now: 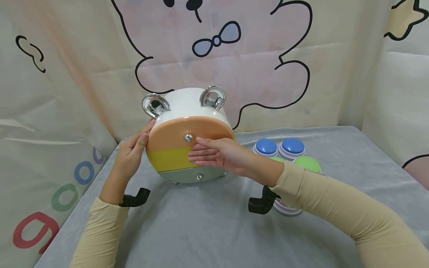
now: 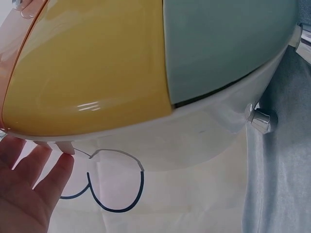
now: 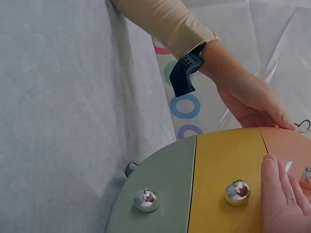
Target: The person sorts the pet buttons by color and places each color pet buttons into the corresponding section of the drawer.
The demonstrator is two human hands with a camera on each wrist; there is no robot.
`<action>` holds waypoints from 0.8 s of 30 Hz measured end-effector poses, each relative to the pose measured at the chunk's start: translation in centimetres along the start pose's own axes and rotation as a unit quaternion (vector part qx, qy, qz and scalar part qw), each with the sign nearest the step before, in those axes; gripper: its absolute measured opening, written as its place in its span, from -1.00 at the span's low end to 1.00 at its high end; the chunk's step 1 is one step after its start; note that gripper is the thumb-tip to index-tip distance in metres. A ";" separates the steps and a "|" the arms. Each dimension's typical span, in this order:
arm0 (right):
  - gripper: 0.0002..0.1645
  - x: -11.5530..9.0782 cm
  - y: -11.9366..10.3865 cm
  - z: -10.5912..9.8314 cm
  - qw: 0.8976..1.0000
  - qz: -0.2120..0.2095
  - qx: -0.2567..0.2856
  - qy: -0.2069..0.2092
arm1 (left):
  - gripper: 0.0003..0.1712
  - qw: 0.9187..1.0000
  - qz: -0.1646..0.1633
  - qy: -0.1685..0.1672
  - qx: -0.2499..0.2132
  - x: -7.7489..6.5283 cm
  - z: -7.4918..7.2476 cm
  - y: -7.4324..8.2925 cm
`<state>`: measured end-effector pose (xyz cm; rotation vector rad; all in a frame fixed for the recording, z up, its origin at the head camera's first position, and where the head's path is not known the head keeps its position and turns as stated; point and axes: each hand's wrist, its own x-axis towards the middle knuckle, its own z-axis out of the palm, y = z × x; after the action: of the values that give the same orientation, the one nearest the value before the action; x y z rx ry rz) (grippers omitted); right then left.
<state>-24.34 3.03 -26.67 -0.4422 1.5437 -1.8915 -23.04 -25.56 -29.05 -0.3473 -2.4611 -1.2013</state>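
A round cabinet (image 1: 174, 158) with a white shell stands on the table, tilted slightly in the head view. Its front has an orange drawer (image 1: 171, 130), a yellow drawer (image 3: 221, 160) and a green drawer (image 3: 160, 174), each with a silver knob. Two chrome ear-shaped rings (image 1: 213, 97) top it. My left hand (image 1: 129, 154) rests its fingers against the cabinet's left side; some fingertips are hidden behind the shell in the left wrist view. Before the yellow drawer, my right hand (image 1: 228, 154) is held with straight fingers, gripping nothing. Whether it touches the front, I cannot tell.
Right of the cabinet stand round push buttons, with blue tops (image 1: 266, 146) and green tops (image 1: 307, 163), partly behind my right arm. A grey cloth (image 1: 194, 223) covers the table. A printed curtain (image 1: 254, 82) hangs close behind the cabinet.
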 end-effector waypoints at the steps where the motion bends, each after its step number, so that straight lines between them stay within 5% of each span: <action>1: -0.45 0.1 0.0 0.0 1.000 0.002 0.005 -0.001 | -0.53 1.000 0.001 -0.001 -0.003 0.0 0.1 0.0; 24: -0.42 1.6 0.0 1.7 0.994 0.011 0.111 0.013 | -0.52 1.000 0.003 -0.002 -0.019 0.0 0.1 -0.2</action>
<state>-24.43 0.69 -26.42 -0.3012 1.3296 -2.0292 -23.16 -25.57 -29.22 -0.3665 -2.4415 -1.2484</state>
